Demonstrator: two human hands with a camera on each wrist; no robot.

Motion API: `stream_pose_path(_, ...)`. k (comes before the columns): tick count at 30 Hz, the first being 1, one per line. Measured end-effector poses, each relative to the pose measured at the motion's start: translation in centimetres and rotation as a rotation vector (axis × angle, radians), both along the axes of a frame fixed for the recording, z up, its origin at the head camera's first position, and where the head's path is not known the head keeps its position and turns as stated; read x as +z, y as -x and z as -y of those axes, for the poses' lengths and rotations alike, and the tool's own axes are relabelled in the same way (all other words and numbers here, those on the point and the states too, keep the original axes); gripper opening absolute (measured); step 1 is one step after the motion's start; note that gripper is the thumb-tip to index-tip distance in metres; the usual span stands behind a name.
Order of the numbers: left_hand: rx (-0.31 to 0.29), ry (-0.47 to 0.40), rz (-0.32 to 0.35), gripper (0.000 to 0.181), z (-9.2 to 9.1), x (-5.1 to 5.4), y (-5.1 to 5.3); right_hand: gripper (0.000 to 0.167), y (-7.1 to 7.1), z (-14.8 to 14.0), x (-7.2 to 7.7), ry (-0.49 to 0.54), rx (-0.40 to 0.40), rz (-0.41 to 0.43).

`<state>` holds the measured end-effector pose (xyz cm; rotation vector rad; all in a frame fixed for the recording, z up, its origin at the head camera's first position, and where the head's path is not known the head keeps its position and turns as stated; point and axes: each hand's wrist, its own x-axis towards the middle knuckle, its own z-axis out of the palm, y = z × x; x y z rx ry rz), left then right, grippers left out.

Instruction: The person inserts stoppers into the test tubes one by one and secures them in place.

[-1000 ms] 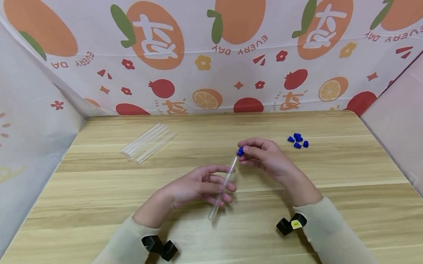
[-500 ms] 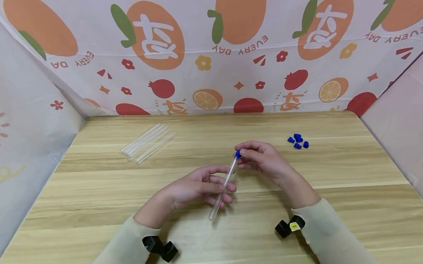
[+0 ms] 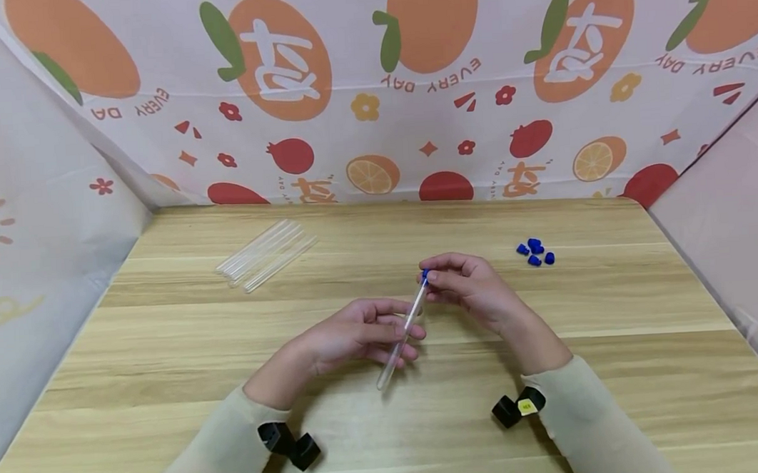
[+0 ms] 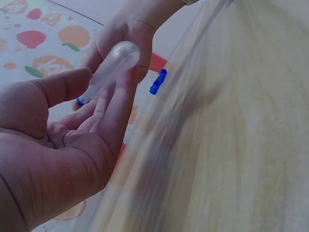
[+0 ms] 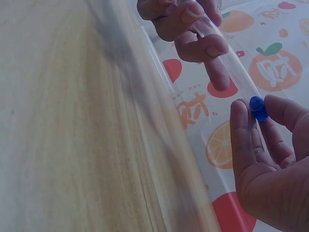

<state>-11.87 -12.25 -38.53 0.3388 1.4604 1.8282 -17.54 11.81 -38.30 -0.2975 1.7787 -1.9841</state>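
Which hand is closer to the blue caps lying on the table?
Right. The right hand is just left of the loose blue caps; the left hand is farther left, beyond the right hand.

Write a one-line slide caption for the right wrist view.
The right hand pinches a blue cap at the end of a clear tube held by the left hand.

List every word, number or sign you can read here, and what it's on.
"EVERY DAY": repeated upside down on the patterned cloth.
White characters and orange characters, same cloth: too stylised to read surely.
Tiny lettering beside the orange characters: too small.
Yellow label on the black wrist device: too small.
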Motion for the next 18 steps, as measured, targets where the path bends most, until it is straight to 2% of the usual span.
stream_pose_path(9,-0.027,0.001,0.036,0.049,-0.45,-0.39,-0.14,0.037,0.02,0.25,-0.22,0.063,-0.094,-0.010)
stream_pose_path(18,-0.039,-0.032,0.033,0.048,-0.45,-0.44,-0.19,0.043,0.04,0.08,0.10,0.117,-0.113,0.109)
